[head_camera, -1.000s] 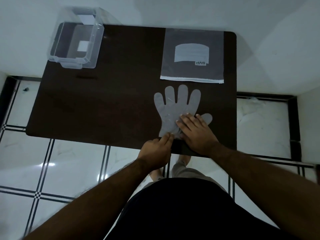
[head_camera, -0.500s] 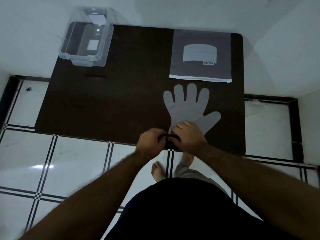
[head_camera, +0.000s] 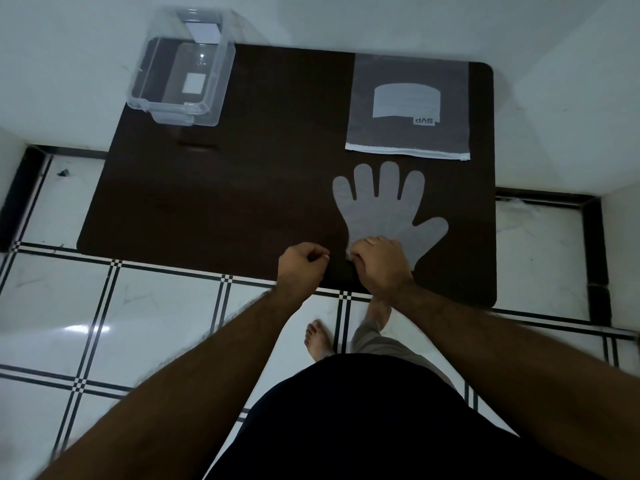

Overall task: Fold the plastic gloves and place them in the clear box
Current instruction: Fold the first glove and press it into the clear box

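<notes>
A translucent plastic glove [head_camera: 381, 216] lies flat on the dark table [head_camera: 225, 202], near the front right, with its fingers pointing away from me. My right hand [head_camera: 379, 265] covers the glove's cuff with curled fingers pinching it. My left hand [head_camera: 301, 265] is a closed fist just left of the cuff, apart from the right hand, and I see nothing in it. The clear box [head_camera: 173, 105] stands empty at the table's far left corner, partly over the edge.
A grey plastic glove packet [head_camera: 408, 105] with a white label lies flat at the far right of the table, just beyond the glove's fingertips. White walls border the table at the back and right. Below the front edge are a tiled floor and my feet.
My right hand slid back from the palm of the glove to its cuff and curled. My left hand met it at the cuff, then drew away to the left, closed.
</notes>
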The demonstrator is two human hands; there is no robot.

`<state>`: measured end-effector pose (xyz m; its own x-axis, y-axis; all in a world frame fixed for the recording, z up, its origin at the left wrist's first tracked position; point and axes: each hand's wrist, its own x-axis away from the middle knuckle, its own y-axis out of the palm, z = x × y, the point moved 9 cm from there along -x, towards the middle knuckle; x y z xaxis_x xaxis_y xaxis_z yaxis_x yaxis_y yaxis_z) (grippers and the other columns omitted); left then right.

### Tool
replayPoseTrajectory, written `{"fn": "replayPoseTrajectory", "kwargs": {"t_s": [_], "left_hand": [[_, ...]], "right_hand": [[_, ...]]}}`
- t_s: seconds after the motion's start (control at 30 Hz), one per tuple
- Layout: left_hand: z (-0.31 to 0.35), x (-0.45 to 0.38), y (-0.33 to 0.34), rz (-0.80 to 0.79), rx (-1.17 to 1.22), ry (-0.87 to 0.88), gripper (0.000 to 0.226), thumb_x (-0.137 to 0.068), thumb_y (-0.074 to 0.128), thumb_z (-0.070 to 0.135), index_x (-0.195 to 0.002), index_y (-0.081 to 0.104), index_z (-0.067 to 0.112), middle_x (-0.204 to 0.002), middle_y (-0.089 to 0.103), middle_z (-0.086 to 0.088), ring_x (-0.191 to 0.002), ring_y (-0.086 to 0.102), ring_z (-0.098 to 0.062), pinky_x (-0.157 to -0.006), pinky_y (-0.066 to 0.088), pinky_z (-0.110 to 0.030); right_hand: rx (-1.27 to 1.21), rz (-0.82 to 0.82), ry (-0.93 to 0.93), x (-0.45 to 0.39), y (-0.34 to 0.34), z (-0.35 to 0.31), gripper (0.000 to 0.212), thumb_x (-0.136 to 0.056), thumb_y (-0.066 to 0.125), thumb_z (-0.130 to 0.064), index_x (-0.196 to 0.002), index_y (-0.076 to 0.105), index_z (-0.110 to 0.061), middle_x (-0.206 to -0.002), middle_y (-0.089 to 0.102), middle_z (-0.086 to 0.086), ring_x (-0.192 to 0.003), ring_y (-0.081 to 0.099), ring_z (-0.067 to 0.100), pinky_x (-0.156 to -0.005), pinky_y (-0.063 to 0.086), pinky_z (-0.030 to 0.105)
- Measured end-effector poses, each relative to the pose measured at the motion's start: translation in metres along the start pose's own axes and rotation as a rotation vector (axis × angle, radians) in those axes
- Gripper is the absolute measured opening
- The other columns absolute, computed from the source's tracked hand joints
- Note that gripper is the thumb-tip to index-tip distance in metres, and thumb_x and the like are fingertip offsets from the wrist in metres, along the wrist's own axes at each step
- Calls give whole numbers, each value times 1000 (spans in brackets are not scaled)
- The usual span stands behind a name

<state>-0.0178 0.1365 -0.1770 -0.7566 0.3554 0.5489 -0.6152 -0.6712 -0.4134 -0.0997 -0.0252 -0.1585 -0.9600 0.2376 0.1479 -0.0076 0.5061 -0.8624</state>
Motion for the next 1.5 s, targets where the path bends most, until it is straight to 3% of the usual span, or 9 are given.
{"fn": "replayPoseTrajectory", "kwargs": {"t_s": [0.2, 0.43, 0.63, 0.87, 0.97, 1.07, 1.17, 1.27, 1.5], "left_hand": [[12, -3, 19, -74, 198, -92, 14, -101, 70, 8, -111, 79, 12, -100, 79, -8, -87, 80, -20, -75, 66, -27], [28, 5, 58, -180, 619, -328, 17, -97, 75, 5, -111, 77, -4, -106, 81, -21, -99, 80, -29, -85, 67, -33], [28, 8, 64, -122, 670, -410, 9, -96, 72, -4, -103, 77, -3, -102, 80, -22, -82, 79, -24, -84, 67, -36], [14, 4, 56, -77, 570, -403, 10, -97, 73, -1, -105, 77, 0, -100, 80, -18, -87, 80, -24, -78, 68, -34], [19, -4, 43, -30, 257, -248, 10, -95, 78, 9, -105, 77, 8, -105, 80, -11, -90, 79, -20, -81, 68, -36], [58, -5, 29, 95, -378, 211, 22, -98, 74, 23, -120, 69, 18, -116, 69, 3, -105, 66, -14, -93, 58, -33], [92, 8, 57, -26, -712, 654, 23, -103, 67, 24, -124, 70, 16, -131, 68, -6, -124, 59, -24, -107, 50, -38], [92, 4, 80, -162, -882, 714, 28, -104, 65, 30, -128, 70, 17, -137, 67, -7, -132, 57, -26, -114, 48, -41], [99, 1, 91, -204, -1011, 777, 38, -103, 65, 36, -136, 65, 19, -144, 63, -8, -133, 58, -29, -112, 50, -46]], "right_hand": [[-318, 154, 170, 8, -9, 27, 8, -102, 62, -22, -96, 65, -18, -87, 61, -3, -80, 57, 13, -73, 51, 30], [-469, 99, 218, 12, -15, 35, 9, -103, 65, -23, -94, 64, -23, -83, 60, -9, -78, 58, 2, -68, 42, 17], [-464, 47, 255, 14, -14, 38, 11, -101, 67, -26, -91, 65, -24, -81, 61, -10, -77, 61, 7, -68, 46, 23], [-458, 104, 356, 19, -18, 55, 9, -102, 65, -23, -97, 65, -16, -87, 62, -4, -81, 59, 7, -70, 48, 23], [-457, 104, 358, 20, -18, 56, 9, -102, 65, -23, -99, 66, -15, -89, 63, -3, -81, 58, 6, -69, 46, 21], [-450, 116, 367, 20, -19, 57, 12, -103, 63, -26, -99, 65, -15, -88, 62, -3, -80, 58, 6, -68, 46, 21], [-485, 151, 393, 20, -22, 60, 14, -104, 63, -27, -98, 65, -14, -86, 62, -2, -80, 61, 11, -70, 52, 26], [-528, 177, 405, 21, -26, 63, 12, -103, 63, -25, -98, 65, -14, -88, 63, 0, -84, 64, 17, -75, 57, 32], [-578, 288, 565, 28, -41, 82, 11, -104, 62, -27, -98, 62, -18, -93, 63, -4, -89, 64, 14, -80, 59, 33]]}}
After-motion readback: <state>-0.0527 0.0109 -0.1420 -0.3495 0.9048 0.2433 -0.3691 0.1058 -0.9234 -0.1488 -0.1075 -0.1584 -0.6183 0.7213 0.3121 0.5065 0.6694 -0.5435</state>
